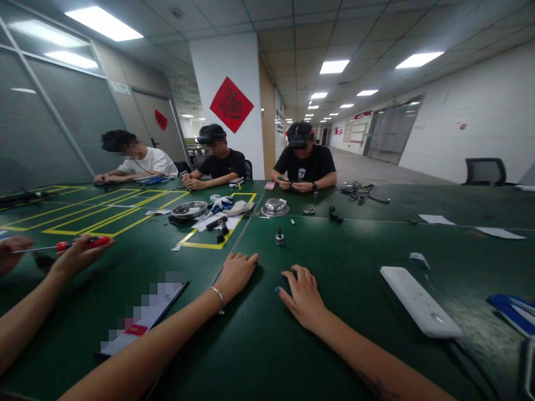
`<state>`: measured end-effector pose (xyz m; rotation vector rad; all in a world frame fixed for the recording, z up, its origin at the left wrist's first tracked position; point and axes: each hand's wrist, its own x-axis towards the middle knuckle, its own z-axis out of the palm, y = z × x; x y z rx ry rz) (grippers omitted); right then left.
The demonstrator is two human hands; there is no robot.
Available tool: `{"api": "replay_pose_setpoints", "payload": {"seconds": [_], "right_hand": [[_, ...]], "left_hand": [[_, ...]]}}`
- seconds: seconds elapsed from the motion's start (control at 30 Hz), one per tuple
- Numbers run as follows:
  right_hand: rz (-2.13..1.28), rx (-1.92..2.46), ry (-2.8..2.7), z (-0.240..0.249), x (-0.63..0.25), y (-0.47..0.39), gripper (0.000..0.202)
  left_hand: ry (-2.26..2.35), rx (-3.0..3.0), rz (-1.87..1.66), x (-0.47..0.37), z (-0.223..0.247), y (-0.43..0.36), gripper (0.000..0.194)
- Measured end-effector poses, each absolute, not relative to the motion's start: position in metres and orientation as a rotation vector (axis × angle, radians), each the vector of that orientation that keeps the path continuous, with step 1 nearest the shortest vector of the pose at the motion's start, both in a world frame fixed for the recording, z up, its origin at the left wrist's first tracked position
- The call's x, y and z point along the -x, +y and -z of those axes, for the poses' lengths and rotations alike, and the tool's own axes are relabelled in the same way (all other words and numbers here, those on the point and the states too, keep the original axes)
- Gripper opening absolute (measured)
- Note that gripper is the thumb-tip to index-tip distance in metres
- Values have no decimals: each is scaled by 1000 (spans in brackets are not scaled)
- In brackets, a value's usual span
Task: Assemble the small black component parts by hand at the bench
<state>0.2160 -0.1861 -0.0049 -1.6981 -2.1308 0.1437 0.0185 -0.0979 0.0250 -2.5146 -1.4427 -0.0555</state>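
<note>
My left hand, with a bracelet at its wrist, rests back up on the green table. Its fingers are loosely bent forward and apart, with nothing visible in them. To the right lies my right hand, fingers spread on the tabletop and holding nothing. Beyond both hands stands a small metal part with a dark upright stem. Nearest my left forearm is a flat phone-like object, partly blurred out. Farther off sits an upturned metal bowl, with a small metal cylinder closer by.
At far left a co-worker's hands hold a red-handled screwdriver. A white power strip lies right, with a blue-and-white item beyond. A metal dish, gloves and black parts lie ahead. Several people sit across.
</note>
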Motion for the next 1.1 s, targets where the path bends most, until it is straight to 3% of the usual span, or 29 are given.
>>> {"api": "replay_pose_setpoints", "payload": {"seconds": [0.3, 0.6, 0.8, 1.1], "right_hand": [[-128, 1700, -2126, 5, -215, -186, 45], [-100, 1695, -2150, 5, -215, -185, 41], [-136, 1704, -2163, 3, -215, -185, 50], [-224, 1581, -2109, 6, -218, -183, 31]], "left_hand": [[-1517, 2612, 328, -44, -14, -118, 26], [-1206, 3007, 861, -65, 16, -124, 59], [-1279, 3148, 919, -52, 16, -127, 57], [-1346, 3180, 974, -51, 15, -141, 56]]}}
